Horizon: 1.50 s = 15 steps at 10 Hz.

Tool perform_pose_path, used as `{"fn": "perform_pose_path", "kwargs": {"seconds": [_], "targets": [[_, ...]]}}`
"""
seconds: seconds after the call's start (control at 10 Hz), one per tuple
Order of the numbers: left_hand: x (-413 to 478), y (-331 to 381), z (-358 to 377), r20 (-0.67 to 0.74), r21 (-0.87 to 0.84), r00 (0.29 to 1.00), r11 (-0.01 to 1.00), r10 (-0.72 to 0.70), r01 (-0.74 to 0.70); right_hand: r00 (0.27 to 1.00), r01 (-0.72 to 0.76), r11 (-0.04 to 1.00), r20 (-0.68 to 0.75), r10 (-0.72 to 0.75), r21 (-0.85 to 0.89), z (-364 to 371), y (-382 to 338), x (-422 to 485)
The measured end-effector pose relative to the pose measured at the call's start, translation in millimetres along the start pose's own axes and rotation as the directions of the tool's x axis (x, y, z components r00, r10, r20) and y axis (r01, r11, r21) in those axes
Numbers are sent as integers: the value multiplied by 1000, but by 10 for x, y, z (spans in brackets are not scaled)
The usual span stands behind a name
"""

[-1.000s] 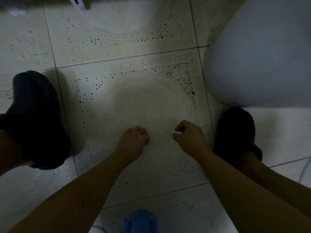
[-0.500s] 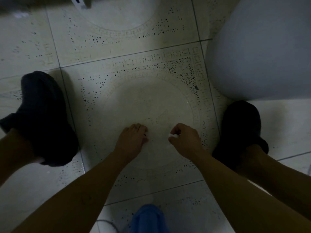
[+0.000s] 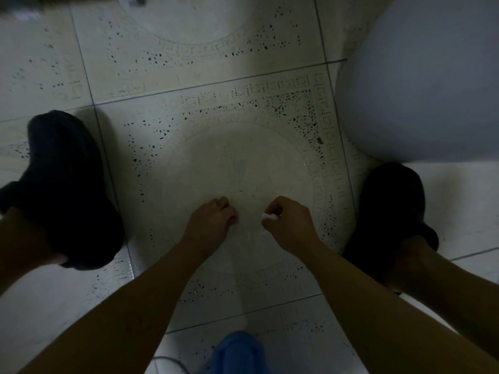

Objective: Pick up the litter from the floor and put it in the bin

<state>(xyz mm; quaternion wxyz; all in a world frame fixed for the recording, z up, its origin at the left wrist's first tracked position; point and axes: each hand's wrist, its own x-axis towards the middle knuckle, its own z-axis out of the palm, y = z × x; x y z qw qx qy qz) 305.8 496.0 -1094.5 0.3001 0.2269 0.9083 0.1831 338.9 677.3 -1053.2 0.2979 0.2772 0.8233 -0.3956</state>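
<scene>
My right hand [image 3: 290,221] is curled into a fist low over the tiled floor [image 3: 243,163], holding a small white scrap of litter [image 3: 270,216] between thumb and fingers. My left hand [image 3: 210,220] rests beside it, fingers bent down and touching the floor; whether anything is under them is hidden. A gap of bare tile separates the two hands. No bin is clearly recognisable in this dim view.
A large pale rounded object [image 3: 421,82] fills the upper right. My two feet in black shoes stand at the left [image 3: 64,190] and right [image 3: 388,217]. Blue cloth [image 3: 237,352] hangs at the bottom centre. A dark edge runs along the top left.
Both hands stayed nearly in place while the view shifted slightly. My right hand has closed tighter on the white scrap and turned a little.
</scene>
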Motion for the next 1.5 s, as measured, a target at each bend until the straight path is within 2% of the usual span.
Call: {"fn": "perform_pose_path", "kwargs": {"seconds": [0.2, 0.3, 0.4, 0.6, 0.7, 0.8, 0.9, 1.0, 1.1, 1.2, 1.3, 1.4, 1.5], "targets": [[38, 43, 34, -17, 81, 1000, 997, 16, -15, 1000, 10, 993, 5, -10, 115, -59, -98, 58], [55, 68, 81, 39, 154, 999, 988, -33, 27, 1000, -3, 992, -3, 4, 125, -103, -79, 62], [46, 94, 90, 92, 207, 992, 976, -83, 62, 1000, 1, 999, -28, 1, 42, -175, -64, 39], [-86, 153, -219, 44, -70, 969, 967, -241, 244, 997, 0, 998, -83, 4, 59, -434, -172, -131], [-161, 336, -539, -43, -120, 971, 966, -236, 229, 992, 27, 998, -126, -20, 50, -672, -326, -301], [-197, 646, -979, -170, -130, 974, 983, -151, 130, 977, 96, 995, -194, -86, 40, -1005, -542, -506], [-194, 1065, -1534, -296, -44, 955, 999, -9, -4, 943, 190, 982, -277, -186, -13, -1452, -816, -759], [-200, 1556, -2095, -342, 65, 931, 992, 123, -107, 862, 291, 950, -400, -313, -116, -1981, -1061, -1054], [-232, 2040, -2566, -361, 184, 907, 970, 217, -158, 743, 351, 932, -579, -336, -91, -2521, -1186, -1352], [-244, 2451, -2901, -383, 242, 880, 950, 281, -198, 599, 359, 931, -750, -281, -63, -3029, -1145, -1539], [-255, 2806, -3102, -364, 319, 871, 923, 329, -215, 700, 198, 973, -679, -223, -115, -3413, -941, -1631], [-304, 3060, -3213, -358, 365, 869, 908, 342, -207, 763, 145, 974, -608, -220, -172, -3492, -737, -1760], [-435, 3183, -3192, -321, 395, 892, 901, 319, -180, 774, 231, 969, -587, -237, -87, -3380, -630, -1927]]}}
